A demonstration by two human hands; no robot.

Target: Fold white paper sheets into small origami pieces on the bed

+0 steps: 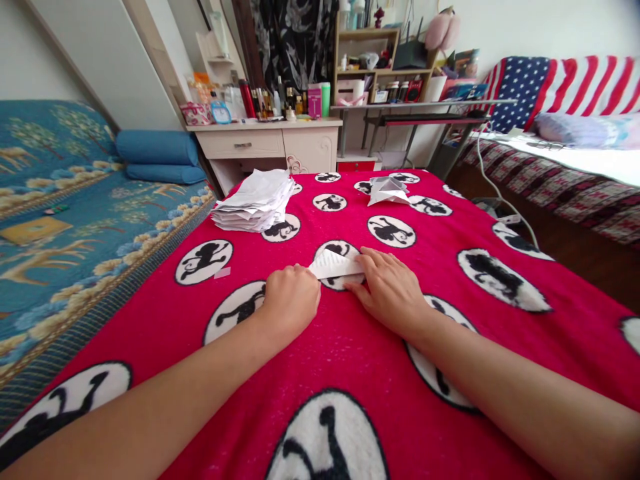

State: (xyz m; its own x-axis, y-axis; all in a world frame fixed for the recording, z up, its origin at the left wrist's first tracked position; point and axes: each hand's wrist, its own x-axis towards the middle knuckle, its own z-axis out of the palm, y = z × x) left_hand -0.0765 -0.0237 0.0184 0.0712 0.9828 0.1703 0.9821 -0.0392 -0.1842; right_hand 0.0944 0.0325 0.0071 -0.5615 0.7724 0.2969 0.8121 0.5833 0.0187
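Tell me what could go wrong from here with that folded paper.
1. The folded paper has the left hand at one end and the right hand at the other, so an uneven pull might skew or tear it.
2. The red cloth beneath looks soft, so pressed creases may come out less crisp.
3. The paper stack has uneven edges; a bump could slide sheets off.

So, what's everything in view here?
Blanket: one, red patterned, foreground
Folded paper: one, white, blanket's centre
Paper stack: one, white, blanket's far left
Creased paper: unclear count, white, blanket's far right
Scrap: one, pale, blanket's left
Sofa: one, blue patterned, left
Dresser: one, cream, background
Alarm clock: one, blue, on dresser
Flag throw: one, multicoloured, right
Left-hand fingers: one set, bare, folded paper's left end
Right-hand fingers: one set, bare, folded paper's right end
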